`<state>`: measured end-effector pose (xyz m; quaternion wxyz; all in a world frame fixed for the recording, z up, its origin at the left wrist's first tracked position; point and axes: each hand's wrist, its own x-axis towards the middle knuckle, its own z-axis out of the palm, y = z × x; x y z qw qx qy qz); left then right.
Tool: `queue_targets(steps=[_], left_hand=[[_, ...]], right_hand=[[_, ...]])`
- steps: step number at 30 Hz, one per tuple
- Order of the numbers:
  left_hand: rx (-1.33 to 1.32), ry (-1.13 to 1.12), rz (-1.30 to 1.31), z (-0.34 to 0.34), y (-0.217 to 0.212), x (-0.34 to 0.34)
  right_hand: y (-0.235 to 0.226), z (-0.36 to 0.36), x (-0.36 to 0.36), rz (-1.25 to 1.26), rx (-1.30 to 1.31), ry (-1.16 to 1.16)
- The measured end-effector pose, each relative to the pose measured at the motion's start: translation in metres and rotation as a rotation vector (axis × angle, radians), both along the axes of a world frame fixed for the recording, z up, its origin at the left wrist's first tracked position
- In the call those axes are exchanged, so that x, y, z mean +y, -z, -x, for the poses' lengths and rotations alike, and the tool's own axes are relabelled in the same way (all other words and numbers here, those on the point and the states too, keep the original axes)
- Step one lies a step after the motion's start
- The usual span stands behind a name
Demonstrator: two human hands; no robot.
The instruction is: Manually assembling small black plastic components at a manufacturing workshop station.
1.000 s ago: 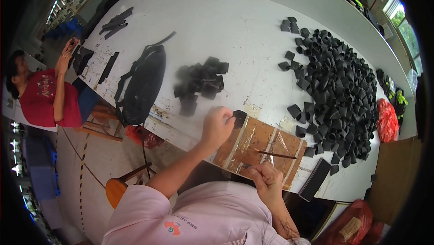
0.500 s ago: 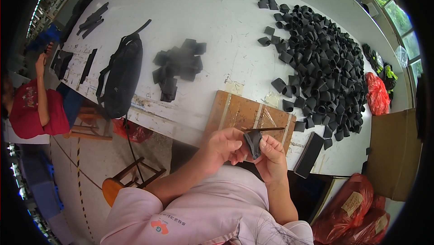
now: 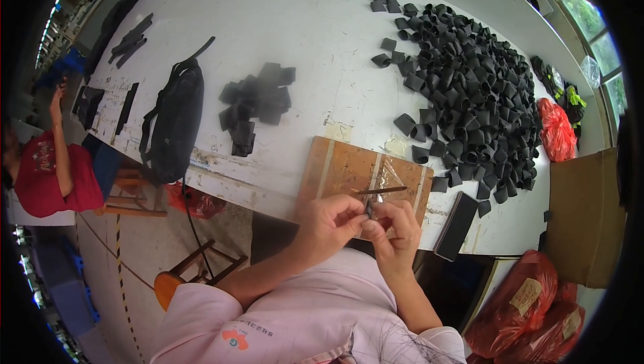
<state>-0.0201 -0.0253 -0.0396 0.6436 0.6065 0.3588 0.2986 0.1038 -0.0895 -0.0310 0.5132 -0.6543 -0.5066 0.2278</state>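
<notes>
Bench (image 3: 295, 22) carries board (image 3: 339, 166) at near edge. Left hand (image 3: 327, 226), right hand (image 3: 396, 230) meet over board's near side, both pinching dark piece (image 3: 368, 210) between fingertips. Piece mostly covered; visible sliver's long axis runs roughly near-to-far, facing unclear.

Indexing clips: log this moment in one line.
left hand: pinching small dark piece; right hand: pinching same piece; thin dark stick: on brown board; black loop pile: at right

There's 1 held pc (image 3: 368, 210), 1 brn board (image 3: 341, 171).
</notes>
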Motion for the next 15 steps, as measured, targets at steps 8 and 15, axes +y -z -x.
queue_targets(steps=[8,15], left_hand=[[-0.119,-0.329,0.198,-0.02,-0.007,-0.007],[-0.33,-0.132,0.424,-0.012,-0.02,0.005]], right_hand=[[0.021,0.003,0.012,-0.117,-0.334,0.149],[0.01,-0.016,0.003,0.156,1.14,-0.091]])
